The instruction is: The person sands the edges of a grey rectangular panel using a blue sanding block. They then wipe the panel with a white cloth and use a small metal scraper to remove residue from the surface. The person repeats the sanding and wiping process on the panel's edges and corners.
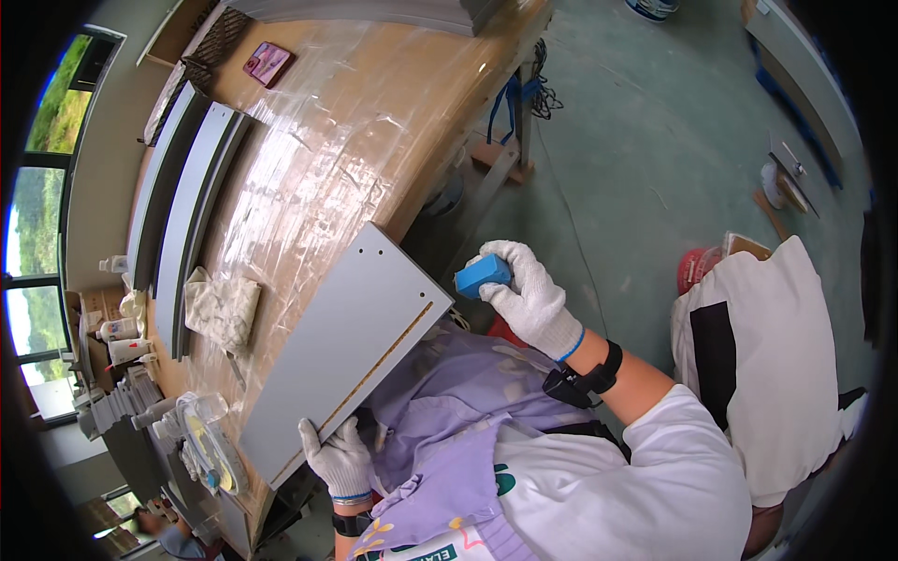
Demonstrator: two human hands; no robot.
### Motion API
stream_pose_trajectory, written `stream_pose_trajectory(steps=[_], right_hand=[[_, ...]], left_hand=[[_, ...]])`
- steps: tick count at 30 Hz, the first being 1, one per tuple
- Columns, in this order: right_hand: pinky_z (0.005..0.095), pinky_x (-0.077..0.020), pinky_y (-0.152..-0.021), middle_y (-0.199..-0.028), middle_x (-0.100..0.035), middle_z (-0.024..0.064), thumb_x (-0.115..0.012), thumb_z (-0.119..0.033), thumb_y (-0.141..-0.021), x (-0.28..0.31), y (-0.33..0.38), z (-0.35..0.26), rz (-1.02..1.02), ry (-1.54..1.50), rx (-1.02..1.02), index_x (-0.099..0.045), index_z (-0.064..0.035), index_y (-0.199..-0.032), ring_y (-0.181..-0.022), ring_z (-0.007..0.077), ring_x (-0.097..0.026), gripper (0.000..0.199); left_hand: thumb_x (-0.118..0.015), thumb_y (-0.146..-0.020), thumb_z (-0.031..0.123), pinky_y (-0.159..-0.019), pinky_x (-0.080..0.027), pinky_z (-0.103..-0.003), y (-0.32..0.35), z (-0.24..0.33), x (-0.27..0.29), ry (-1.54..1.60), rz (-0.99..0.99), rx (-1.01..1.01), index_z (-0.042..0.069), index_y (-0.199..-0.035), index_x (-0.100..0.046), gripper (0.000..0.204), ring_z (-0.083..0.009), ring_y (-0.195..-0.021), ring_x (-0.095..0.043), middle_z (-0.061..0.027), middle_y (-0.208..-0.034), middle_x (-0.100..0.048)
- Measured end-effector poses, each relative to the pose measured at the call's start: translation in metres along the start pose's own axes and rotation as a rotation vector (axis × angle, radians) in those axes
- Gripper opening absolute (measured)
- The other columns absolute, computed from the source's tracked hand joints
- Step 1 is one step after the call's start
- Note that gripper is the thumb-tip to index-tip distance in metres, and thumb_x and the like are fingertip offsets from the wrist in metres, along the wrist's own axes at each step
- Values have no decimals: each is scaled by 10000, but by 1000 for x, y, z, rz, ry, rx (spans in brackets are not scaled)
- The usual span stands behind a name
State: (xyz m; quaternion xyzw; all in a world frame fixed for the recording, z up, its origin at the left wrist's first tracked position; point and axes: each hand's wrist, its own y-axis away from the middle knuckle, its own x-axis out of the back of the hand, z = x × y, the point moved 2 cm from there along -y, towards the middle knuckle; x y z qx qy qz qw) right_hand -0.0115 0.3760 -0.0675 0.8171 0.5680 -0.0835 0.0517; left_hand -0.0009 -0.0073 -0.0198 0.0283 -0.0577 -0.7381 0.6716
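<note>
A long grey panel (323, 351) lies slanted across the near edge of the workbench. It has a few small holes at its far end and a brown groove along its near side. My left hand (339, 460), in a white knitted glove, grips the panel's near edge close to its lower end. Raised just off the panel's far right corner, my gloved right hand (533, 304) is closed around a blue block (484, 276), shaped like a sanding block. The block is apart from the panel.
The workbench (327, 122) is covered in clear film. On it are curved grey panels (192, 224), a crumpled cloth (223, 310), a phone (268, 64) and several bottles (120, 329). A white-covered bundle (772, 365) stands at right. Another person (173, 535) is far off, lower left.
</note>
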Motion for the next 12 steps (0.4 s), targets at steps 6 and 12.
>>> stream_pose_trajectory(steps=[6, 12], right_hand=[[277, -560, -808, -1126, -578, 116, -514, -73, -992, 12, -24, -13, -5, -338, -280, -459, 18, -1316, -917, 134, -632, 340], [312, -559, -830, -1189, -541, 73, -531, -176, -1006, 7, -58, -16, -97, -337, -401, -448, -22, -1383, -1025, 191, -609, 415]], left_hand=[[-532, -990, 393, -724, -601, -596, 8, -6, -17, 988, 302, 402, 71, -1312, -489, 457, -442, -966, -681, -176, -1244, -622], [-610, -904, 478, -758, -539, -687, 15, -38, 9, 804, 229, 460, 123, -1302, -509, 543, -473, -866, -704, -172, -1198, -661]])
